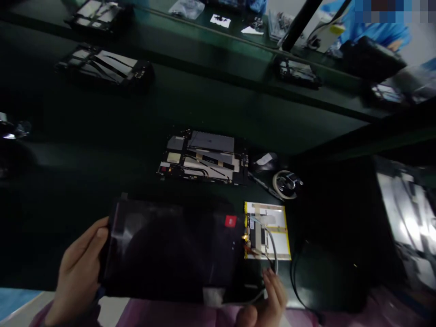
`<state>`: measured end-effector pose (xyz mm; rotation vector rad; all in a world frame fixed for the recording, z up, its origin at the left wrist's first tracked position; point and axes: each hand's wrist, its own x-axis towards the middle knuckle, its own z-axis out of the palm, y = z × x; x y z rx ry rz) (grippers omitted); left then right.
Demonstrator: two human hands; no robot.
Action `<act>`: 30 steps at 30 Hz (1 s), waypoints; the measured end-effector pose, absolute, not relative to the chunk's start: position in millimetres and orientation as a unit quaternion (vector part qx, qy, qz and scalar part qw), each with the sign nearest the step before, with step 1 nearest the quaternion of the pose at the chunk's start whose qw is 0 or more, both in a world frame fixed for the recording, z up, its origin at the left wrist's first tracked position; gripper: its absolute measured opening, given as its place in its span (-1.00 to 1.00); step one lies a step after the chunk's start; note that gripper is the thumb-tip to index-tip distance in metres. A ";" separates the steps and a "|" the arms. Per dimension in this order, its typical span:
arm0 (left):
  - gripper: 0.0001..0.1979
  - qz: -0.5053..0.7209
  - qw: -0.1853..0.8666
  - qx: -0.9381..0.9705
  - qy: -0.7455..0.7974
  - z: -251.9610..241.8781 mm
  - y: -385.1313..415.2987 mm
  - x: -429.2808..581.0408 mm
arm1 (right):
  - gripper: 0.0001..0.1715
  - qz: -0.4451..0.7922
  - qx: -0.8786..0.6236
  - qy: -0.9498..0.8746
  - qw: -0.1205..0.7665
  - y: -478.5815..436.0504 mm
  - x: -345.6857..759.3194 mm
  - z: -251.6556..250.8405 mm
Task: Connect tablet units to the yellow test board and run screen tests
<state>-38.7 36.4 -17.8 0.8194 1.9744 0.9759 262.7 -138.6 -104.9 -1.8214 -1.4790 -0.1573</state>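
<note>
My left hand (80, 268) grips the left edge of a dark, glossy tablet screen panel (170, 254), thumb on its front. The panel has a red sticker (230, 221) near its top right corner and a whitish tab (214, 296) at its lower edge. At lower right, my right hand (267, 299) is curled around a thin grey cable (274, 250), though its grip is partly hidden. That cable loops over a yellow-edged white battery pack with a small board (281, 243), lying right of the panel.
Beyond the panel lies an opened tablet body (209, 159) with exposed parts. A tweezers-like tool (265, 186) and a coiled pale cable roll (285, 185) are beside it. More opened devices (102, 66) sit on the shelf edge. A person in blue (384, 34) is at the far right.
</note>
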 end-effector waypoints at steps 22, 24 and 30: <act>-0.55 0.428 0.427 0.464 0.648 -63.6 41.6 -60.7 | -0.40 -0.048 -0.667 -0.684 0.291 -94.8 198.6 -70.3; -0.55 0.449 0.440 0.430 0.648 -71.3 38.1 -58.0 | -0.36 -0.052 -0.664 -0.694 0.274 -93.0 202.5 -70.7; -0.56 0.494 0.449 0.375 0.643 -73.7 20.7 -35.5 | -0.31 -0.078 -0.658 -0.692 0.287 -86.4 228.2 -69.2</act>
